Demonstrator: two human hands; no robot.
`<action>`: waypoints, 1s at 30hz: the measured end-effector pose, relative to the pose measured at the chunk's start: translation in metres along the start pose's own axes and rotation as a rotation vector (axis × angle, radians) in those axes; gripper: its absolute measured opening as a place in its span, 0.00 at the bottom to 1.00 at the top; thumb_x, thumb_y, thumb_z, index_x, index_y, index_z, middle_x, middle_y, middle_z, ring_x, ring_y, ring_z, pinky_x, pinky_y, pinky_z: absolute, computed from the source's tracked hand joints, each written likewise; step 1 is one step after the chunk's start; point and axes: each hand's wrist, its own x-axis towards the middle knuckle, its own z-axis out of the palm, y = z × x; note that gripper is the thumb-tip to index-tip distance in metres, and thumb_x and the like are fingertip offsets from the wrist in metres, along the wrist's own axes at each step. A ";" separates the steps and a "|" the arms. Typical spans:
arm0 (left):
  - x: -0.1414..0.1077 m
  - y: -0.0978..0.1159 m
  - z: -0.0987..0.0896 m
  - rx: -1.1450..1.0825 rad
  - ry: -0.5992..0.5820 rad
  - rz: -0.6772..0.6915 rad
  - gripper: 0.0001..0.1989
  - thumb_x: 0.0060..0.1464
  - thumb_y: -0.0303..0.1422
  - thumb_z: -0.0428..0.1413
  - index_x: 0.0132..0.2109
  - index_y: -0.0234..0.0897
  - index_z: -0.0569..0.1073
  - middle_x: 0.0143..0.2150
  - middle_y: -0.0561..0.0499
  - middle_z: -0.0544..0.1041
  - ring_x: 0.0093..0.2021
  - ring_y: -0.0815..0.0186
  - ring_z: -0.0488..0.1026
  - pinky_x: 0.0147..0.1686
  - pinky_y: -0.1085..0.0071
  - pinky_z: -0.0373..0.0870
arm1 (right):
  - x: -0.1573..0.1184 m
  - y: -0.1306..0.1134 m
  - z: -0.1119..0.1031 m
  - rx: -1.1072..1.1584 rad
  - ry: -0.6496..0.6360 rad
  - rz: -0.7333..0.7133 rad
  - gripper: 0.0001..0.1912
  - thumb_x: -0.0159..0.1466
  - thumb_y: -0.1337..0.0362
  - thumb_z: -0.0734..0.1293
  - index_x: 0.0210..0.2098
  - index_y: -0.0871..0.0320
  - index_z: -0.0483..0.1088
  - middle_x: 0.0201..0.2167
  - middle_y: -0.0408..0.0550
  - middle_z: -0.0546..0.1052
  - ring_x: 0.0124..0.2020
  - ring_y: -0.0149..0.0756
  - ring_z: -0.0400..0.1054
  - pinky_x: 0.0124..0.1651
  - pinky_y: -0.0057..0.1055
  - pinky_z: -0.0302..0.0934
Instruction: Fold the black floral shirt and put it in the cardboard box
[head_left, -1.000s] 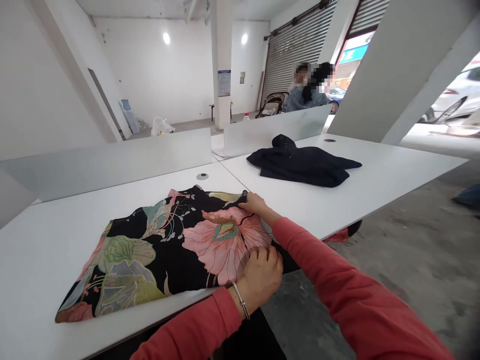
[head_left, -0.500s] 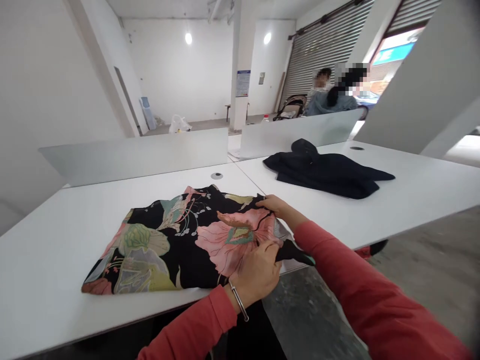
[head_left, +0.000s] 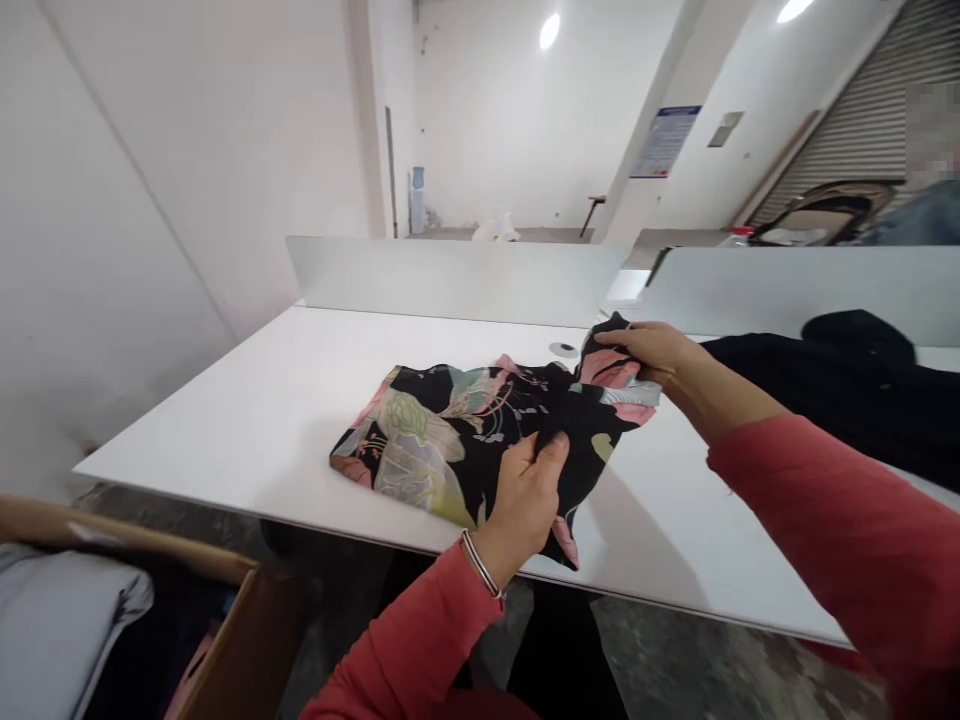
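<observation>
A black garment with pink, green and grey flower print (head_left: 427, 450) lies on the white table (head_left: 247, 400). My left hand (head_left: 525, 500), with a bracelet at the wrist, pinches the cloth near its middle between thumb and fingers. Raised above the table, my right hand (head_left: 652, 350) grips the garment's right part, which is lifted and folded over toward the back. The left part of the garment lies flat. Some fingertips of my right hand are hidden by cloth.
A dark garment (head_left: 825, 380) lies on the table at the right. Frosted dividers (head_left: 450, 280) stand along the back edge. At the lower left is an open cardboard box (head_left: 247, 620) holding folded clothes (head_left: 60, 620). Part of a person (head_left: 919, 215) shows at the far right.
The view has turned left, bringing the box into sight. My right hand has lifted the garment's right part up and over. My left hand still holds the cloth, now nearer its middle.
</observation>
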 end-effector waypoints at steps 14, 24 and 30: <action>-0.007 0.010 -0.142 -0.286 0.454 0.210 0.16 0.46 0.35 0.54 0.42 0.32 0.70 0.38 0.46 0.75 0.45 0.61 0.70 0.49 0.62 0.64 | 0.003 0.041 0.214 0.010 -0.256 0.133 0.08 0.51 0.78 0.61 0.22 0.61 0.59 0.13 0.40 0.62 0.16 0.28 0.59 0.20 0.24 0.57; -0.003 0.004 -0.182 -0.123 0.552 0.285 0.16 0.43 0.27 0.54 0.43 0.33 0.67 0.42 0.47 0.73 0.44 0.64 0.70 0.47 0.65 0.65 | -0.009 0.069 0.221 0.176 -0.491 0.136 0.03 0.59 0.69 0.60 0.32 0.60 0.58 0.31 0.47 0.71 0.27 0.30 0.68 0.29 0.25 0.64; -0.003 0.007 -0.194 0.216 0.656 0.287 0.24 0.46 0.27 0.52 0.53 0.37 0.61 0.49 0.46 0.69 0.48 0.64 0.67 0.50 0.65 0.63 | -0.025 0.070 0.205 0.101 -0.539 0.056 0.08 0.59 0.66 0.63 0.37 0.60 0.59 0.42 0.51 0.69 0.33 0.29 0.68 0.31 0.21 0.63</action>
